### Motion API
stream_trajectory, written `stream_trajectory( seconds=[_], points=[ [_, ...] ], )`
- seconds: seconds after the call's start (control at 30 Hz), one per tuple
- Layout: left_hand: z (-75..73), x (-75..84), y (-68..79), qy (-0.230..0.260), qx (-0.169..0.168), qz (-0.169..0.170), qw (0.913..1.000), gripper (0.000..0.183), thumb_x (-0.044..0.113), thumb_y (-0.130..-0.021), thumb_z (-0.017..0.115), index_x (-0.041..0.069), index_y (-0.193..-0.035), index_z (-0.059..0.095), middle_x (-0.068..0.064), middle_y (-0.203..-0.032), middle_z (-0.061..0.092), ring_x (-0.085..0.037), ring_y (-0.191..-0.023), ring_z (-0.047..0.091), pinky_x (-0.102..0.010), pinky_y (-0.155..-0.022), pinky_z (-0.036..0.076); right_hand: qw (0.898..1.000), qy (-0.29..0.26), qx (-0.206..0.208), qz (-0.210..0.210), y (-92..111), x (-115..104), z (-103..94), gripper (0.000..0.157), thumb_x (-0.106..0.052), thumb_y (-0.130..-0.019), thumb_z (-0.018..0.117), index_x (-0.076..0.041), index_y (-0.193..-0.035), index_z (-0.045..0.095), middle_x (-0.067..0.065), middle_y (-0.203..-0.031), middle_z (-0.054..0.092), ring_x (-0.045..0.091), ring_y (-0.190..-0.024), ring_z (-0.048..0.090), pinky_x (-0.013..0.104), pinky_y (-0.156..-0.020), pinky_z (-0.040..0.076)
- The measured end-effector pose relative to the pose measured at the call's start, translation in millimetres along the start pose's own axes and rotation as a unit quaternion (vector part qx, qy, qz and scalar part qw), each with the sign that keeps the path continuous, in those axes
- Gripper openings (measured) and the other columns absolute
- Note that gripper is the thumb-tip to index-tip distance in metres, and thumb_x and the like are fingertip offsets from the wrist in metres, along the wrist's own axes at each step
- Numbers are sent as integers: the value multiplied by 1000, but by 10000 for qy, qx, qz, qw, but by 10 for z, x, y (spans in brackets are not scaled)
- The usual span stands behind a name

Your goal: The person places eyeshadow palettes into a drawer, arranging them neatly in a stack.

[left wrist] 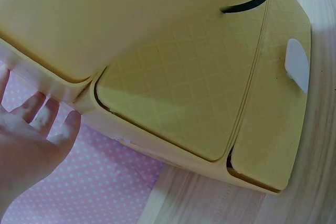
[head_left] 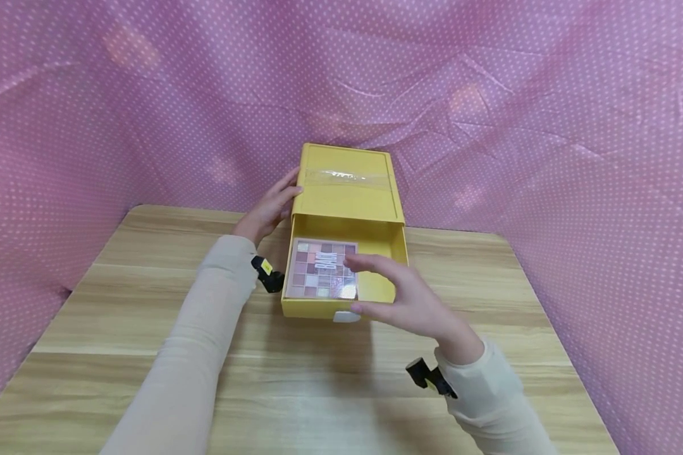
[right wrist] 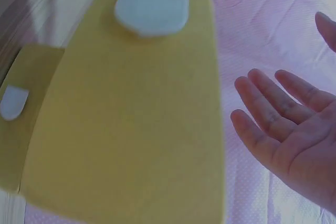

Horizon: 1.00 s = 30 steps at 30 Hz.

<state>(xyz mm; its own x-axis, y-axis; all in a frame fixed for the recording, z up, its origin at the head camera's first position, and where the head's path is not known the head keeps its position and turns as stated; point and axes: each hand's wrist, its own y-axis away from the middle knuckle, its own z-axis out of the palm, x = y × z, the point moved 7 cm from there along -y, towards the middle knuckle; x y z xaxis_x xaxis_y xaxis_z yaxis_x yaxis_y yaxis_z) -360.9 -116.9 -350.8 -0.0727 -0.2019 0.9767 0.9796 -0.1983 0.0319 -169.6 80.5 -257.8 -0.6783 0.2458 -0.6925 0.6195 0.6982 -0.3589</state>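
Observation:
A yellow drawer box [head_left: 347, 189] stands on the table with its upper drawer [head_left: 382, 289] pulled out toward me. In that drawer's left half lies an eyeshadow palette [head_left: 313, 278], its lid lettered "BACK" over a grid of pink and purple squares. My left hand [head_left: 270, 212] rests on the box's left side, fingertips [left wrist: 69, 124] along its edge. Over the drawer's right front is my right hand [head_left: 406, 297], thumb and fingers spread apart with nothing between them. Its index finger overlaps the palette's right edge in the head view.
White tabs mark the upper drawer's front [right wrist: 152, 9] and the lower drawer [right wrist: 13, 103], which is pushed in. Clear tape [head_left: 347, 177] crosses the box top. Pink dotted cloth [head_left: 341, 76] hangs behind and beside the wooden table [head_left: 296, 392].

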Motion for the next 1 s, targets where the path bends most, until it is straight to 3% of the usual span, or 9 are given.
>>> stream_trajectory(
  seconds=[0.27, 0.5, 0.7, 1.0],
  points=[
    [-10, 2, -13, -30, -4, -9, 10000, 54, 19, -89, 47, 27, -137, 24, 3, -140, 21, -21, -115, 37, -34, -89, 36, 9945, -682, 292, -738, 139, -215, 113, 42, -8, -76, 65, 2, -114, 50, 13, -112, 54, 23, -100, 51, 37, -91, 34],
    [1, 11, -15, 32, -140, 65, 9999, 54, 18, -90, 45, 26, -138, 22, 1, -140, 21, -23, -114, 39, -33, -87, 38, 9892, -937, 409, -1046, 284, -202, 256, 37, -8, -77, 63, 5, -110, 50, 16, -105, 56, 24, -96, 53, 36, -87, 39],
    [4, 14, -20, 99, -176, 52, 9998, 54, 17, -90, 45, 25, -138, 22, 0, -140, 21, -24, -115, 38, -35, -90, 36, 9896, -1180, 311, -758, 368, -178, 394, 38, 4, -74, 62, 7, -109, 50, 17, -103, 57, 24, -99, 51, 35, -89, 36],
    [-23, 3, -37, 44, -99, 75, 9999, 55, 19, -88, 47, 27, -137, 24, 1, -140, 22, -23, -116, 36, -38, -91, 34, 9858, -1650, 288, -83, 526, 191, 673, 34, 4, -77, 60, 4, -110, 51, 10, -103, 58, 26, -94, 53, 36, -86, 39]
  ],
)
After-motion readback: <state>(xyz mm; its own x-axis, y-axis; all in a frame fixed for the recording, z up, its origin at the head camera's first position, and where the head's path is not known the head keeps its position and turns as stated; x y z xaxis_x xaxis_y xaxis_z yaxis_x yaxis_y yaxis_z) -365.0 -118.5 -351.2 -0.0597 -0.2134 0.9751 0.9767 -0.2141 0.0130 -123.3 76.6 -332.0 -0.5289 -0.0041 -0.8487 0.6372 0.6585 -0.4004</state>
